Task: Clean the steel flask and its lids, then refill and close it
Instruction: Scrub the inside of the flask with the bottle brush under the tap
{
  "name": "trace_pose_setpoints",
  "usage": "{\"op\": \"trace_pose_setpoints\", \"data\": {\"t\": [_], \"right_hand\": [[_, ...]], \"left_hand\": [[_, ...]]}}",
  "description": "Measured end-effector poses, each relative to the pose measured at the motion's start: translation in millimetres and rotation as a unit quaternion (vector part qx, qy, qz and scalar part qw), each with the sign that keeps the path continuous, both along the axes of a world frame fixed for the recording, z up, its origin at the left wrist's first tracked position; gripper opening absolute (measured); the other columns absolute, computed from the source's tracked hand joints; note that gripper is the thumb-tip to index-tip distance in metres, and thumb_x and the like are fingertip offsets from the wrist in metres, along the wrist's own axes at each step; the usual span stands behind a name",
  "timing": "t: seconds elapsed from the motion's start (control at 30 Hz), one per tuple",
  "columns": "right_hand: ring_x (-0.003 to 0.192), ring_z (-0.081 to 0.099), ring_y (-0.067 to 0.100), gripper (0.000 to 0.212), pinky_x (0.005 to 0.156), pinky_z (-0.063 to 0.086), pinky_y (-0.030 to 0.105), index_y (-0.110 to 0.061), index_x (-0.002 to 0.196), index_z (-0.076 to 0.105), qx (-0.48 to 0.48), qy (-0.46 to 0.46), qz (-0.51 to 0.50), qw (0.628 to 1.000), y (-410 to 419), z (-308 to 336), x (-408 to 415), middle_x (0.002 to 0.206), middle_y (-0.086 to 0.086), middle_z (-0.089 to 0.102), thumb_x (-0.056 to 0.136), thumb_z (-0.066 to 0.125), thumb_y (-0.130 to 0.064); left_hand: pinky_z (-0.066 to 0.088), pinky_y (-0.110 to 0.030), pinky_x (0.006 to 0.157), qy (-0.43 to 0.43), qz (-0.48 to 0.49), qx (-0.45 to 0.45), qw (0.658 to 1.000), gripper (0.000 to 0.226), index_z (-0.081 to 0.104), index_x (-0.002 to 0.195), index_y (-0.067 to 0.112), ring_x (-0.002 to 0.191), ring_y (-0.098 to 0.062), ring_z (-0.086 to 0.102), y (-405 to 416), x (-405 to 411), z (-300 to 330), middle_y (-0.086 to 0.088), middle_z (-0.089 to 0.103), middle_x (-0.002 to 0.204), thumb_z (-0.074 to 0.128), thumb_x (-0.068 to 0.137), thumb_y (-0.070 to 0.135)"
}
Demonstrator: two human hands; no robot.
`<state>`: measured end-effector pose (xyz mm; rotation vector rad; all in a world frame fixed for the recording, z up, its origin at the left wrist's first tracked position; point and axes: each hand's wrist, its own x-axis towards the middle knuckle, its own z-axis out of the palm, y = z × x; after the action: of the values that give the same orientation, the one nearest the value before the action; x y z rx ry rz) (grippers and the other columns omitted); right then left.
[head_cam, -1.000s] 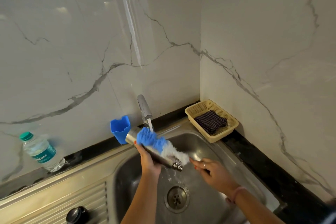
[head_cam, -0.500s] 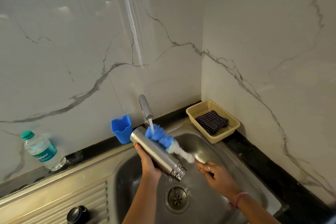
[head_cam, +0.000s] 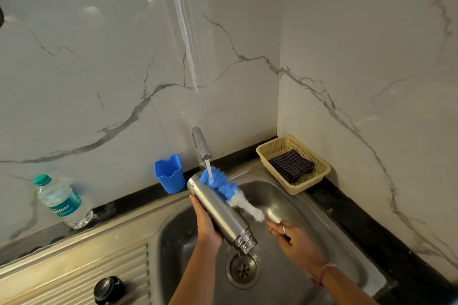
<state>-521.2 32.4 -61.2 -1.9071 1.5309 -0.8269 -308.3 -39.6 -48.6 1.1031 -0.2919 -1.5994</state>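
Note:
My left hand (head_cam: 207,223) grips the steel flask (head_cam: 220,210) from below, over the sink (head_cam: 292,195). The flask is tilted, its threaded mouth pointing down toward the drain (head_cam: 243,270) and its base up near the tap (head_cam: 201,145). My right hand (head_cam: 291,235) holds the handle of a blue and white bottle brush (head_cam: 229,189), whose bristles lie against the flask's upper side. Water runs from the tap onto the blue bristles. A black and steel lid (head_cam: 107,288) sits on the ribbed drainboard at the bottom left.
A blue plastic cup (head_cam: 169,173) stands behind the sink's left corner. A plastic water bottle (head_cam: 60,202) with a green cap stands at the left against the marble wall. A beige basket (head_cam: 319,176) with a dark checked cloth sits in the right corner.
The brush has slid up along the flask toward its base and under the running water. The flask has tilted a little steeper, with its mouth lower over the drain.

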Motion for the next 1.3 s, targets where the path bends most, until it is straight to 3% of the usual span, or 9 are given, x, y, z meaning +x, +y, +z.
{"op": "trace_pose_setpoints", "data": {"t": [0.2, 0.4, 0.6, 0.77, 0.83, 0.93, 1.1, 1.2, 1.3], "right_hand": [[0.067, 0.053, 0.000, 0.039, 0.058, 0.041, 0.012, -0.033, 0.133, 0.047, -0.023, -0.020, 0.013, 0.999, -27.3, 19.1, 25.7, 0.077, -0.016, 0.052, 0.098, 0.052, -0.016], [0.062, 0.051, 0.002, 0.043, 0.056, 0.044, 0.018, -0.043, 0.128, 0.047, -0.011, -0.020, 0.008, 1.000, -10.0, -5.7, 4.5, 0.072, -0.011, 0.054, 0.096, 0.054, -0.015], [0.064, 0.051, -0.004, 0.040, 0.054, 0.037, 0.010, -0.034, 0.131, 0.046, -0.014, -0.020, 0.007, 1.000, -23.9, 11.2, 18.8, 0.067, -0.015, 0.046, 0.097, 0.053, -0.016], [0.064, 0.053, -0.001, 0.040, 0.057, 0.038, 0.010, -0.035, 0.129, 0.050, -0.021, -0.034, 0.016, 0.999, -18.3, 7.8, 17.5, 0.066, -0.018, 0.053, 0.095, 0.056, -0.015], [0.063, 0.057, 0.005, 0.039, 0.058, 0.044, 0.016, -0.042, 0.124, 0.054, 0.001, -0.045, 0.001, 0.999, -6.4, -8.0, 5.0, 0.073, -0.020, 0.063, 0.094, 0.059, -0.017], [0.075, 0.065, 0.016, 0.039, 0.072, 0.053, 0.030, -0.058, 0.115, 0.052, 0.057, -0.047, -0.023, 0.997, 0.7, -18.0, -4.2, 0.090, -0.008, 0.071, 0.095, 0.058, -0.024], [0.050, 0.037, 0.005, 0.036, 0.051, 0.034, 0.022, -0.047, 0.122, 0.054, 0.032, -0.076, -0.017, 0.996, -6.7, -3.9, 7.3, 0.057, -0.013, 0.049, 0.095, 0.057, -0.023], [0.054, 0.045, 0.006, 0.039, 0.054, 0.038, 0.020, -0.048, 0.119, 0.055, 0.008, -0.057, 0.004, 0.998, 0.8, -1.7, 2.2, 0.063, -0.011, 0.055, 0.094, 0.060, -0.019], [0.062, 0.051, 0.007, 0.038, 0.058, 0.039, 0.015, -0.044, 0.121, 0.058, 0.024, -0.045, 0.012, 0.999, 16.8, -6.5, -17.9, 0.073, -0.006, 0.061, 0.094, 0.060, -0.018]], "left_hand": [[0.048, -0.052, 0.099, -0.002, -0.061, 0.010, 0.998, 0.080, 0.052, 0.128, 0.022, 0.113, -0.039, 0.060, 2.2, -12.3, -2.4, -0.019, 0.062, 0.123, 0.049, 0.074, 0.081], [0.048, -0.055, 0.098, 0.007, -0.042, 0.008, 0.999, 0.072, 0.049, 0.133, 0.022, 0.111, -0.040, 0.061, -1.7, 0.4, -6.1, -0.020, 0.063, 0.123, 0.070, 0.073, 0.057], [0.044, -0.058, 0.103, 0.019, -0.054, 0.015, 0.998, 0.075, 0.049, 0.134, 0.019, 0.114, -0.041, 0.061, -0.6, -7.8, -12.7, -0.022, 0.062, 0.125, 0.069, 0.075, 0.062], [0.046, -0.057, 0.102, 0.021, -0.039, 0.014, 0.999, 0.082, 0.054, 0.134, 0.021, 0.113, -0.040, 0.063, -7.7, -2.9, -14.8, -0.020, 0.066, 0.123, 0.069, 0.070, 0.069], [0.045, -0.057, 0.102, 0.022, -0.032, 0.021, 0.999, 0.082, 0.051, 0.137, 0.021, 0.113, -0.040, 0.062, -9.5, 2.7, -14.0, -0.018, 0.066, 0.123, 0.067, 0.072, 0.069], [0.046, -0.055, 0.099, 0.013, 0.006, 0.035, 0.999, 0.080, 0.040, 0.143, 0.023, 0.108, -0.038, 0.060, -11.0, 5.7, -11.5, -0.017, 0.061, 0.120, 0.059, 0.081, 0.069], [0.044, -0.056, 0.102, 0.001, -0.006, 0.036, 0.999, 0.082, 0.037, 0.147, 0.023, 0.108, -0.038, 0.059, -10.7, -5.1, -9.9, -0.017, 0.059, 0.121, 0.049, 0.084, 0.074], [0.045, -0.053, 0.102, 0.014, -0.003, 0.038, 0.999, 0.090, 0.047, 0.142, 0.018, 0.112, -0.037, 0.061, -13.3, -7.1, -8.2, -0.016, 0.063, 0.126, 0.054, 0.074, 0.076], [0.047, -0.053, 0.099, 0.053, 0.014, 0.044, 0.998, 0.080, 0.053, 0.136, 0.018, 0.111, -0.038, 0.062, -16.8, -1.6, -8.6, -0.017, 0.065, 0.122, 0.056, 0.077, 0.072]]}}
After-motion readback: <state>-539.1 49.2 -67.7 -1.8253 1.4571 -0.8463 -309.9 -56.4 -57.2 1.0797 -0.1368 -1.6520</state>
